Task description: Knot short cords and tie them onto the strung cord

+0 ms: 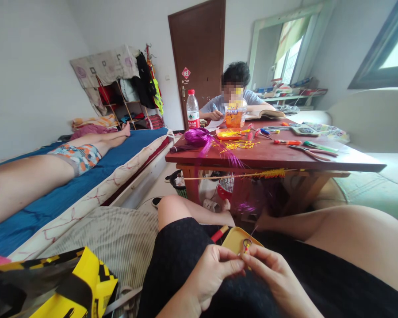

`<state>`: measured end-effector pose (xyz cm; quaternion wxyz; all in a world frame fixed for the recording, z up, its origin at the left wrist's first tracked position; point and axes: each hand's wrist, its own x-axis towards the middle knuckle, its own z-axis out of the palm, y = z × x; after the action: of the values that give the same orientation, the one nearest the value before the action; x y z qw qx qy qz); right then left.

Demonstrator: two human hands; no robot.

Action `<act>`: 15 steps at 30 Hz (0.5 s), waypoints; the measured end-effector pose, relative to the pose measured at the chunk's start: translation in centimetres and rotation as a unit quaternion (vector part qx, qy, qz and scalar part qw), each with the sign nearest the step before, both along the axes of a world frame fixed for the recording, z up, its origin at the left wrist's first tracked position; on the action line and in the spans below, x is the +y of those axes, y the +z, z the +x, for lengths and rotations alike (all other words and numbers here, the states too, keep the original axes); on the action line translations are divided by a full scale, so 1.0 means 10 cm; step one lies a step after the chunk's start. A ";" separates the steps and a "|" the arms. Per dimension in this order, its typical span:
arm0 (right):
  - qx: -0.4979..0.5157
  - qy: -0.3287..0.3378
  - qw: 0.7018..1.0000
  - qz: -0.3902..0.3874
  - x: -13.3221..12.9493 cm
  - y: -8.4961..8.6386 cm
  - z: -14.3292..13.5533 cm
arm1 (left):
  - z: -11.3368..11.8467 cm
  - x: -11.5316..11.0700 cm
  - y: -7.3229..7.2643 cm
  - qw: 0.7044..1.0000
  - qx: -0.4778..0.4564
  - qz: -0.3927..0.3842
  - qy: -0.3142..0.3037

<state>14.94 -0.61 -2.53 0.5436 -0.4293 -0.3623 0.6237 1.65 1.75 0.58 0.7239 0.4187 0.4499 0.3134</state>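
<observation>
Above my lap, both hands meet fingertip to fingertip. Pinched in my right hand (270,270) is a small dark ring with a red and yellow piece (247,244) at its base. My left hand (219,268) has thumb and forefinger pressed together right beside it; whatever lies between them is too small to name. Behind the fingers, a shallow yellow tray (230,237) rests on my lap, partly covered by my hands. Left of the tray lies a red stick-like thing with a tan end (219,234).
Ahead stands a red table (185,154) bearing purple strands (199,138), yellow pieces (235,145), pliers (310,152) and bottles. Across it a person (235,88) writes. Another person lies on the blue bed (132,143) at left. A yellow-black bag (82,287) sits at lower left.
</observation>
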 end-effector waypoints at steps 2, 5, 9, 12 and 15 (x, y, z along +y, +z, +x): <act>-0.049 -0.012 0.998 0.023 -0.02 0.02 0.01 | 0.01 0.00 -0.01 0.999 -0.022 -0.021 0.015; -0.208 -0.067 0.968 0.123 -0.08 0.06 0.09 | 0.01 0.01 -0.03 0.996 -0.065 -0.058 0.034; -0.495 -0.105 0.755 0.417 -0.10 0.10 0.29 | -0.02 0.02 -0.02 0.991 -0.104 -0.080 -0.003; -0.592 -0.025 0.606 0.530 -0.05 0.09 0.36 | -0.03 0.02 -0.01 0.988 -0.126 -0.081 -0.026; -0.609 0.015 0.570 0.552 -0.02 0.07 0.33 | -0.03 0.02 0.00 0.988 -0.130 -0.083 0.000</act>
<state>18.24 -0.77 -1.83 0.3170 -0.3188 -0.8878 -0.0981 1.35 1.97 0.55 0.8083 0.3129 0.3764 0.3272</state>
